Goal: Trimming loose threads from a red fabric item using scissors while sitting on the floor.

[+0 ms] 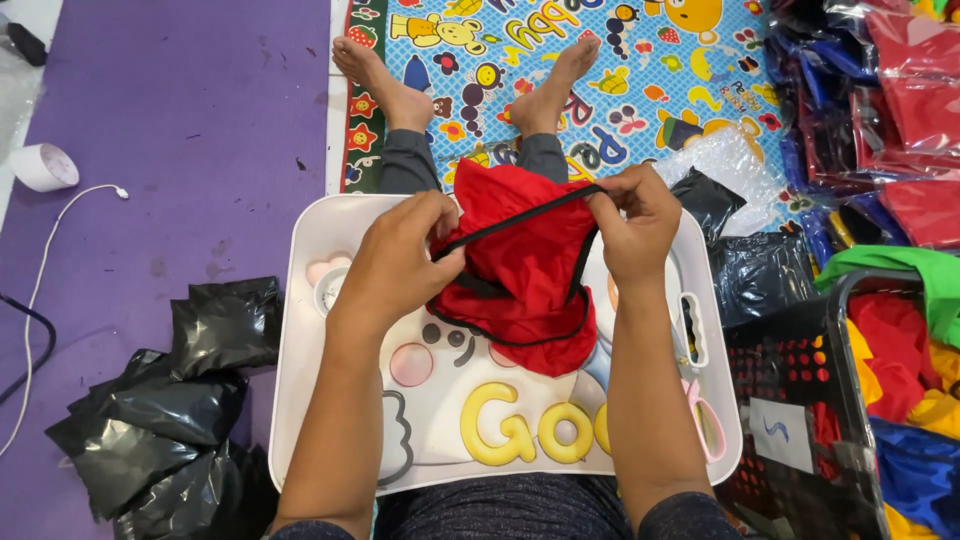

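A small red garment (525, 270) with black trim hangs over a white lap tray (330, 400) with cartoon pictures and yellow letters on it. My left hand (400, 255) pinches the garment's left side. My right hand (635, 225) grips its black band at the upper right, and the band is stretched taut between both hands. The lower part of the garment rests on the tray. My legs and bare feet (460, 85) stretch out beyond the tray on a colourful play mat (640, 60).
Crumpled black plastic bags (170, 410) lie on the purple floor at left, with a tape roll (45, 166) and a white cable (50, 250). At right stand a black basket (800, 380) of coloured clothes, packaged garments (880, 90), and pink scissors (705, 415) on the tray.
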